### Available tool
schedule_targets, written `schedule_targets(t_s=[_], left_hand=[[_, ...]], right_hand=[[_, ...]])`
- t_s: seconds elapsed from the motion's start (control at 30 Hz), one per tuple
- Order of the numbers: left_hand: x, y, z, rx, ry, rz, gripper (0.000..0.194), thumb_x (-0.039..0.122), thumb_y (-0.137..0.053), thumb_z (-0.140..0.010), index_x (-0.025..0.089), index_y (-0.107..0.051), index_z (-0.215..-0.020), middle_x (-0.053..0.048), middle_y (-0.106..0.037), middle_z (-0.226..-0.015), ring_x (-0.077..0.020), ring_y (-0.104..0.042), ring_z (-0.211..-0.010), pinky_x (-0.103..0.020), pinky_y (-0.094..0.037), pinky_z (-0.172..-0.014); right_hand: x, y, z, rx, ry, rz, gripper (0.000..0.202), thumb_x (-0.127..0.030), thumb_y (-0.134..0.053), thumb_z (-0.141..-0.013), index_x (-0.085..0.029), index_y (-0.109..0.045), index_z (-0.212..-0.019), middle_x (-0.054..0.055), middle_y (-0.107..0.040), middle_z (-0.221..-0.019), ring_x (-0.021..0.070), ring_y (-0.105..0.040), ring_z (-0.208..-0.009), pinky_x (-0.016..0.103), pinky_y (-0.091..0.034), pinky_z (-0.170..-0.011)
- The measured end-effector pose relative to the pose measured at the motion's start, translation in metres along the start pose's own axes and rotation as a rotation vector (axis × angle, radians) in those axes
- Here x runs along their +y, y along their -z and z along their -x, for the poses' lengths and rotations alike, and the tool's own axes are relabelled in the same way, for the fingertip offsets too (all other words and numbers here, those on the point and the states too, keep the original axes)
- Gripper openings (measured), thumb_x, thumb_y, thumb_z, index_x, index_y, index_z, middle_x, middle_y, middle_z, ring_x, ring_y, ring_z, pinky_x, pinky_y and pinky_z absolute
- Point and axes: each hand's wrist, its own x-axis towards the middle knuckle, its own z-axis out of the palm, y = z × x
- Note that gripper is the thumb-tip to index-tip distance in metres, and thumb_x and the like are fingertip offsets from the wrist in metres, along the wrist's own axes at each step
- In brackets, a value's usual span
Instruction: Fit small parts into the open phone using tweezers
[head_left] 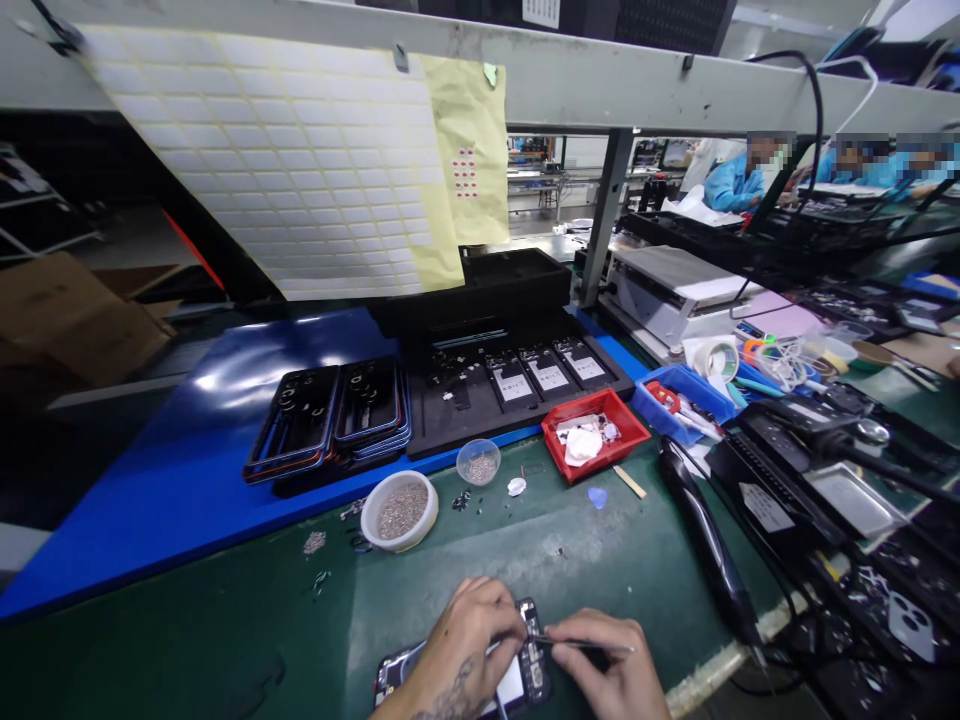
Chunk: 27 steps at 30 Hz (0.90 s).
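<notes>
An opened phone [517, 685] lies on the green mat [225, 630] at the bottom centre. My left hand [461, 650] rests over it and holds it down by its upper edge. My right hand [607, 665] pinches thin metal tweezers [574, 645], whose tip points left onto the phone's top end. Most of the phone body is hidden under my left hand.
Beyond my hands stand a white bowl of screws [400, 510], a small clear cup [478, 462] and a red tray [594, 433]. Stacked phone frames [330, 415] and a black parts tray [517, 385] sit on the blue mat [172, 470]. An electric screwdriver [709, 545] lies to the right. Other people work at the far right.
</notes>
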Motion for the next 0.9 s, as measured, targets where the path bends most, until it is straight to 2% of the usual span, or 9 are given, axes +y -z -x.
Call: schedule_targets(t_s=[0.2,0.33,0.43,0.53,0.63,0.73,0.8,0.9], left_hand=[[-0.003,-0.003,0.0,0.025,-0.003,0.037,0.018,0.007,-0.062,-0.076,0.023,-0.07,-0.079,-0.001,-0.067,-0.082,-0.0181,-0.061,-0.08,-0.033,-0.04,-0.079],[-0.001,-0.002,0.0,0.024,0.049,0.049,0.021,0.003,-0.064,-0.071,0.022,-0.069,-0.08,-0.001,-0.067,-0.084,-0.0196,-0.06,-0.083,-0.034,-0.04,-0.08],[0.002,0.0,0.001,0.026,0.076,0.058,0.023,0.002,-0.065,-0.07,0.021,-0.067,-0.083,-0.001,-0.067,-0.086,-0.0205,-0.061,-0.085,-0.035,-0.039,-0.081],[0.002,0.0,0.001,0.032,0.048,0.054,0.017,0.007,-0.064,-0.075,0.021,-0.067,-0.084,-0.002,-0.067,-0.087,-0.0205,-0.061,-0.085,-0.035,-0.039,-0.081],[0.0,-0.002,0.001,0.042,0.013,0.033,0.015,0.008,-0.06,-0.079,0.021,-0.066,-0.082,-0.002,-0.066,-0.085,-0.0198,-0.06,-0.083,-0.034,-0.039,-0.079],[-0.001,-0.004,0.001,0.072,-0.023,0.001,0.014,0.009,-0.058,-0.08,0.021,-0.064,-0.083,-0.002,-0.065,-0.084,-0.0204,-0.06,-0.082,-0.034,-0.039,-0.076],[-0.001,-0.006,0.002,0.094,-0.055,-0.032,0.014,0.009,-0.055,-0.081,0.021,-0.062,-0.084,-0.003,-0.064,-0.084,-0.021,-0.06,-0.081,-0.034,-0.039,-0.075],[-0.002,-0.012,0.003,0.133,-0.097,-0.105,0.014,0.008,-0.05,-0.082,0.019,-0.058,-0.083,-0.005,-0.063,-0.083,-0.0216,-0.058,-0.08,-0.035,-0.039,-0.073]], right_hand=[[-0.001,-0.002,0.003,0.03,-0.009,-0.016,0.013,-0.018,-0.069,-0.082,-0.026,-0.077,-0.088,0.001,-0.076,-0.076,0.0172,-0.071,-0.067,0.02,-0.054,-0.063],[0.006,-0.002,0.007,0.085,-0.094,0.0,0.01,-0.026,-0.068,-0.084,-0.024,-0.078,-0.085,0.004,-0.077,-0.078,0.0217,-0.072,-0.071,0.025,-0.057,-0.065],[0.013,0.008,0.007,0.151,-0.193,0.03,0.013,-0.033,-0.069,-0.083,-0.023,-0.078,-0.084,0.007,-0.077,-0.083,0.0256,-0.072,-0.077,0.03,-0.058,-0.07],[0.012,0.027,0.0,0.262,-0.237,0.077,0.018,-0.038,-0.071,-0.081,-0.022,-0.078,-0.085,0.009,-0.077,-0.086,0.0286,-0.072,-0.08,0.035,-0.06,-0.074],[-0.001,0.046,-0.02,0.416,-0.195,0.12,0.019,-0.038,-0.072,-0.08,-0.022,-0.077,-0.088,0.009,-0.076,-0.09,0.029,-0.071,-0.084,0.038,-0.059,-0.078],[-0.017,0.061,-0.057,0.531,-0.019,0.19,0.014,-0.031,-0.07,-0.083,-0.024,-0.075,-0.094,0.007,-0.075,-0.096,0.0258,-0.069,-0.089,0.038,-0.055,-0.084],[-0.021,0.069,-0.088,0.542,0.097,0.238,0.015,-0.028,-0.066,-0.086,-0.023,-0.073,-0.098,0.007,-0.072,-0.101,0.0252,-0.066,-0.095,0.04,-0.051,-0.09],[-0.014,0.079,-0.129,0.473,0.084,0.236,0.017,-0.029,-0.067,-0.083,-0.018,-0.071,-0.095,0.01,-0.071,-0.098,0.0282,-0.065,-0.093,0.046,-0.05,-0.089]])
